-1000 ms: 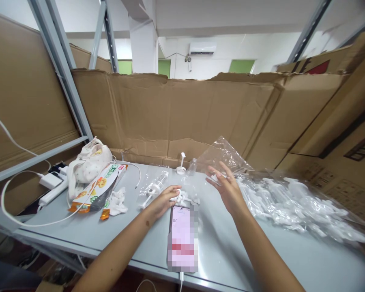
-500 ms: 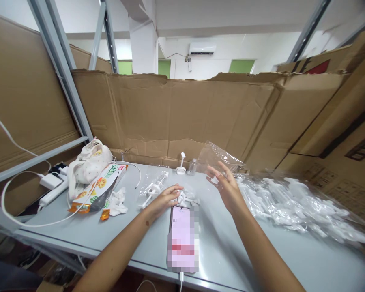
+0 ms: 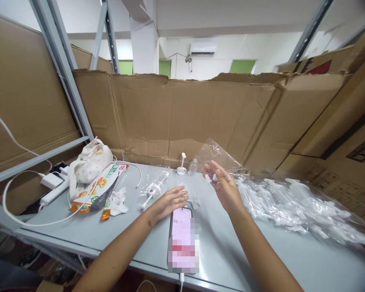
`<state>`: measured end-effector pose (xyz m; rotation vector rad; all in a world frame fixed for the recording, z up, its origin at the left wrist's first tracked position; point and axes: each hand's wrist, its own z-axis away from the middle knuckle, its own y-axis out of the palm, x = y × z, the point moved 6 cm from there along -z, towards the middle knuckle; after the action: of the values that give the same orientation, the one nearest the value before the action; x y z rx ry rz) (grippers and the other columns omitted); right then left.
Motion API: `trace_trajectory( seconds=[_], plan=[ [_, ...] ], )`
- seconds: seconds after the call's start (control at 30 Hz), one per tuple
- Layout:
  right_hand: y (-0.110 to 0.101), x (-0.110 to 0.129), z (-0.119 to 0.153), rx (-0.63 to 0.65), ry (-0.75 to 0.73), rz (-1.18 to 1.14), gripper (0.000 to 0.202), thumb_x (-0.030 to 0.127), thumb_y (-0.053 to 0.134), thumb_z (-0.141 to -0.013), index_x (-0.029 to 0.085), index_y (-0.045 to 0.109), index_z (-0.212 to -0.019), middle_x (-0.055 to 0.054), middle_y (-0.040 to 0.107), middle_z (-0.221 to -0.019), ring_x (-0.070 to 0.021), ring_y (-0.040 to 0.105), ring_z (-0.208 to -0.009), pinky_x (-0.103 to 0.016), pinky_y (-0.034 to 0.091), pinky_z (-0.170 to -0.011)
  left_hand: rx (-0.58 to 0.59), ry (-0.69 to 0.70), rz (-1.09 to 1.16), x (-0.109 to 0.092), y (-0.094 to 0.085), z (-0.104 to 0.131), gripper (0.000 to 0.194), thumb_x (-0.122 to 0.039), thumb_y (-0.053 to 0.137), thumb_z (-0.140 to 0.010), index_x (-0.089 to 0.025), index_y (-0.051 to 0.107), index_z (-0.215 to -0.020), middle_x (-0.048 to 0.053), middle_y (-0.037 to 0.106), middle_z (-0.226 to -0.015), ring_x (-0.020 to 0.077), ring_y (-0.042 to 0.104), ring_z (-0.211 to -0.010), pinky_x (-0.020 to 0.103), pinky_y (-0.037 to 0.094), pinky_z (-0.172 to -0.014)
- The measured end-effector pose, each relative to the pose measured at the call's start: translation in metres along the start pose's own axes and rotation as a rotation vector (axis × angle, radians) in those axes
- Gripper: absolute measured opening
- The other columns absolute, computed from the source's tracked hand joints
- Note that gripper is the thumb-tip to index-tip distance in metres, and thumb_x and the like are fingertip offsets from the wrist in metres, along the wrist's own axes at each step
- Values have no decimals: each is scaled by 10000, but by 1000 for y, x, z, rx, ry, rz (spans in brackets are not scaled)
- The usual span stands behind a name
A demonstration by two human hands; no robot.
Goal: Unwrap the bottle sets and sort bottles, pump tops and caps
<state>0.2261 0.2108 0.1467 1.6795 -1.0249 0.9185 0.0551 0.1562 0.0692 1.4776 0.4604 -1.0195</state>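
Observation:
My left hand (image 3: 170,200) has its fingers spread just above the phone (image 3: 182,239), beside some small clear and white parts (image 3: 194,202) on the grey table. Fingers curled, my right hand (image 3: 220,182) has small white pieces (image 3: 208,177) at its fingertips, and a clear plastic bag (image 3: 215,156) stands up behind it. A white pump top (image 3: 181,165) stands upright near the cardboard, next to a small clear bottle (image 3: 193,167). To the left of my left hand lies a bagged bottle with a white pump (image 3: 155,188).
Many bagged clear bottles with white pumps (image 3: 286,202) cover the right side. At the left are a white cloth bag (image 3: 91,162), a snack packet (image 3: 101,186), crumpled tissue (image 3: 118,202), a power strip (image 3: 53,194) and cables. Cardboard (image 3: 170,113) walls the back.
My left hand has moved slightly right, over the small parts. The fingers of my right hand have drawn together more, and white pieces now show at its fingertips.

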Motion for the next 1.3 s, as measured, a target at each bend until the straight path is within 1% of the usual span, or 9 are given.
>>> trace_trajectory(
  seconds=[0.13,0.37,0.53,0.67,0.8,0.97,1.07,1.17,1.3],
  plan=[
    [9,1,2,54,12,-37,432,452,596,-764,322,527,-1170,-44,602,-1201,-224,563,-1091,-411,413,-951,-39,-35,117,5,-7,-5,513,-199,667,-722,-130,453,-1183,194,437,-1302,291,503,-1138,440,360,-984],
    [18,0,0,78,-7,-20,402,467,548,-791,330,506,-1167,-34,596,-1210,-218,562,-1092,-420,422,-943,-79,-31,191,5,-9,-11,400,-163,644,-715,-132,508,-1090,162,541,-1149,240,509,-1113,400,330,-992],
    [19,0,-2,86,-18,-27,387,438,567,-790,333,510,-1159,-28,596,-1210,-208,555,-1101,-406,394,-967,-43,-37,223,6,-6,-10,397,-166,622,-722,-135,498,-1098,134,567,-1063,221,557,-1023,389,327,-984],
    [23,1,-1,95,-3,-15,414,457,581,-774,335,510,-1163,-34,588,-1222,-222,553,-1105,-416,397,-956,-32,-59,241,8,-6,-11,382,-179,615,-727,-140,482,-1083,143,557,-1094,220,579,-986,389,338,-964],
    [29,1,-1,85,4,-13,410,490,555,-782,338,512,-1160,-39,590,-1219,-231,558,-1101,-421,413,-934,-14,-58,245,6,-4,-11,350,-181,626,-722,-143,497,-1045,134,570,-1063,220,600,-939,393,354,-944],
    [32,2,-2,51,-37,2,393,473,543,-794,322,513,-1156,-40,592,-1213,-228,564,-1092,-433,402,-950,5,-59,167,3,-1,-10,341,-221,610,-747,-119,543,-1066,159,561,-1116,227,588,-954,404,357,-936],
    [34,2,-2,64,-61,-18,417,438,590,-771,310,505,-1158,-44,598,-1201,-219,569,-1083,-425,404,-960,-9,-29,124,0,-3,-11,251,-201,620,-738,-110,588,-970,152,587,-1081,217,595,-937,376,345,-943],
    [32,0,-2,75,-74,36,511,421,642,-731,309,471,-1199,-52,592,-1209,-225,556,-1099,-425,409,-956,-6,5,142,-1,-4,-12,154,-158,649,-706,-133,589,-846,126,615,-1034,217,601,-945,379,324,-967],
    [26,-5,0,69,-55,133,565,448,666,-702,305,471,-1212,-70,586,-1215,-242,535,-1124,-431,395,-962,-10,3,186,0,-6,-13,141,-143,660,-690,-142,551,-780,119,627,-994,230,610,-956,392,316,-985]
  ],
)
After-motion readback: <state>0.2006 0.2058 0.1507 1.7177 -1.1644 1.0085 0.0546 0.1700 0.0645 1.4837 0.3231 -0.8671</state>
